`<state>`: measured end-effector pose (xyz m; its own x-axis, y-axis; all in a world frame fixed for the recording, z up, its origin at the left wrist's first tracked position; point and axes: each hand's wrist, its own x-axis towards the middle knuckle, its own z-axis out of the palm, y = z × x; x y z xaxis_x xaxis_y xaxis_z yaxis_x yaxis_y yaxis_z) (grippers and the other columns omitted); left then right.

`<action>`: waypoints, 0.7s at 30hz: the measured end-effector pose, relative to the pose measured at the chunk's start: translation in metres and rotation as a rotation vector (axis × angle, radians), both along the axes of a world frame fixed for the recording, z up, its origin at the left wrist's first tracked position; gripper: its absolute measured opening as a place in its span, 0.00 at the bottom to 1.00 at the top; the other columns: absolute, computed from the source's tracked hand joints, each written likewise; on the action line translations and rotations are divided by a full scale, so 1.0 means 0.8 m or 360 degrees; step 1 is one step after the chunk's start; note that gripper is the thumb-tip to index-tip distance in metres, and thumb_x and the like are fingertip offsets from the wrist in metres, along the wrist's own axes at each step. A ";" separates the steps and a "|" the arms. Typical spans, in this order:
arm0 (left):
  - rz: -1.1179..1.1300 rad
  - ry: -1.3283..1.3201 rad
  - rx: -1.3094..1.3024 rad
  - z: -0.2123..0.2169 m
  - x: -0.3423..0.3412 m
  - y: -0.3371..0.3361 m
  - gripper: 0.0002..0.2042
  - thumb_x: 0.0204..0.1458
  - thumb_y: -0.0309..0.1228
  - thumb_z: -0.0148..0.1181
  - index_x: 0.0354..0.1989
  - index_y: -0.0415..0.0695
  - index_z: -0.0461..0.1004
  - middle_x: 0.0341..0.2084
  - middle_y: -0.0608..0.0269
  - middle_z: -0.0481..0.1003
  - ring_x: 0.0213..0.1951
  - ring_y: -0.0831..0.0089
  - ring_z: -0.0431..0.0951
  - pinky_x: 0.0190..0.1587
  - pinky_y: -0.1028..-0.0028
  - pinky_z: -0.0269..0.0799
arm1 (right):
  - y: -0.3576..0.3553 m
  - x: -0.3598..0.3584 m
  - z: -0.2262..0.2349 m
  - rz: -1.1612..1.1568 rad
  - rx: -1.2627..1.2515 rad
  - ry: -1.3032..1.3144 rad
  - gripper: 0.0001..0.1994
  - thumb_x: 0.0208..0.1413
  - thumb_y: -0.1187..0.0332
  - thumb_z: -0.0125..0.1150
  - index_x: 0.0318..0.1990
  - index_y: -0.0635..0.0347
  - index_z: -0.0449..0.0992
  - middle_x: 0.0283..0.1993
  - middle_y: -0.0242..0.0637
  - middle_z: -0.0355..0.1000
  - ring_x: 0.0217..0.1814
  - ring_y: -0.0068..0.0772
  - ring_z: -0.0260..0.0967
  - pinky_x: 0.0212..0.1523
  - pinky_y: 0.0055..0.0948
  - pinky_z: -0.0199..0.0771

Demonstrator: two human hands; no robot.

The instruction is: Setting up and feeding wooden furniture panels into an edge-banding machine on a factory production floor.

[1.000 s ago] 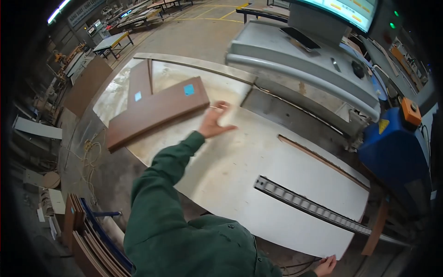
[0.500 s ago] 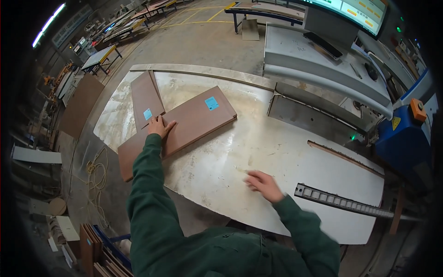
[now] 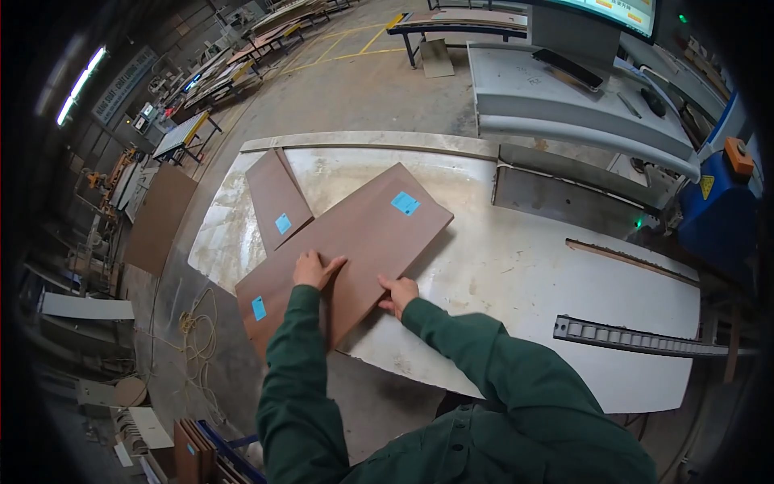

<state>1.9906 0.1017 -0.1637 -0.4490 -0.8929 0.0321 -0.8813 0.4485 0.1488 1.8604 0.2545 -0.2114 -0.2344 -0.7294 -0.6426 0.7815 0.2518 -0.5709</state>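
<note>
A long brown board with blue labels lies slantwise on the white worktable; layered edges show at its right end. My left hand rests on its upper face, thumb stretched out to the right and fingers pressed on the surface. At the near long edge my right hand grips the board, thumb on top and fingers at the edge, partly hidden. Another brown board with a blue label sits behind, partly covered by the long one. The dark line beside my left wrist is unclear.
A slatted rail and a thin wood strip lie toward the right. Behind them stands a metal fence and a grey console with a monitor. Yellow cord lies on the floor at left, near stacked brown panels.
My right hand has come left from over the bare tabletop and taken hold of the board's near edge. My left hand has shifted on the board. The whole view has moved slightly.
</note>
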 end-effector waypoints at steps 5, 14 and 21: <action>0.0046 0.0493 0.1134 0.057 0.044 0.054 0.25 0.49 0.51 0.49 0.24 0.37 0.74 0.19 0.68 0.73 0.29 0.72 0.72 0.37 0.72 0.65 | 0.101 -0.011 0.062 0.0181 -0.0164 0.0168 0.15 0.48 0.60 0.57 0.40 0.60 0.68 0.36 0.32 0.69 0.34 0.23 0.67 0.28 0.23 0.70; -0.0086 0.1350 0.1132 0.201 0.037 0.265 0.16 0.54 0.38 0.47 0.41 0.36 0.68 0.34 0.70 0.69 0.37 0.82 0.66 0.41 0.80 0.63 | 0.269 -0.053 0.210 0.0306 -0.0597 0.0489 0.15 0.48 0.62 0.59 0.40 0.61 0.72 0.34 0.30 0.70 0.31 0.20 0.67 0.30 0.22 0.69; -0.0639 0.1483 0.0556 0.330 -0.033 0.359 0.18 0.56 0.40 0.42 0.43 0.36 0.68 0.37 0.66 0.70 0.38 0.81 0.66 0.41 0.79 0.62 | 0.442 -0.148 0.268 -0.0068 -0.0932 0.0718 0.17 0.56 0.57 0.44 0.46 0.58 0.67 0.43 0.31 0.67 0.43 0.24 0.64 0.42 0.26 0.67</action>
<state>1.9638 0.3885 0.1001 -0.6425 -0.7113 0.2850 -0.1516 0.4826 0.8626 1.7416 0.6078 0.0026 -0.4194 -0.9077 0.0142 0.4416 -0.2177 -0.8704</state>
